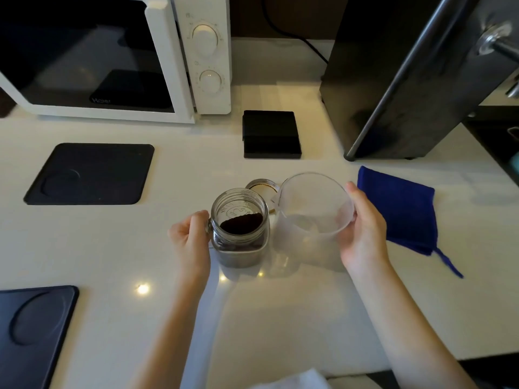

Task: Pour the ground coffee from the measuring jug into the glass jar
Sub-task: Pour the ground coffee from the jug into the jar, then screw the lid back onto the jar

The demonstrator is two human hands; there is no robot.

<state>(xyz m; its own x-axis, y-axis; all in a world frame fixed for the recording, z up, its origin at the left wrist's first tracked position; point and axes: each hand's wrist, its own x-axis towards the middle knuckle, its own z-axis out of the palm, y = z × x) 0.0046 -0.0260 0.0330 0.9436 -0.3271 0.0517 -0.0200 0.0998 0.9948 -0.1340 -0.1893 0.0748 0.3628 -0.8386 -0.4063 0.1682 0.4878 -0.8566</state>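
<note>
A glass jar (238,237) stands upright on the white counter (280,318), with dark ground coffee (241,222) inside it. My left hand (192,238) grips the jar's left side. Right beside the jar is the clear plastic measuring jug (314,211), tilted with its spout toward the jar's rim; it looks empty. My right hand (362,231) holds the jug by its right side. The jar's round metal lid (262,186) lies on the counter just behind the jar.
A white microwave (157,60) stands at the back left, a small black scale (271,134) behind the jar, a tall black appliance (393,80) at the back right. A folded blue cloth (404,209) lies to the right. Two black mats (90,174) (33,332) lie on the left.
</note>
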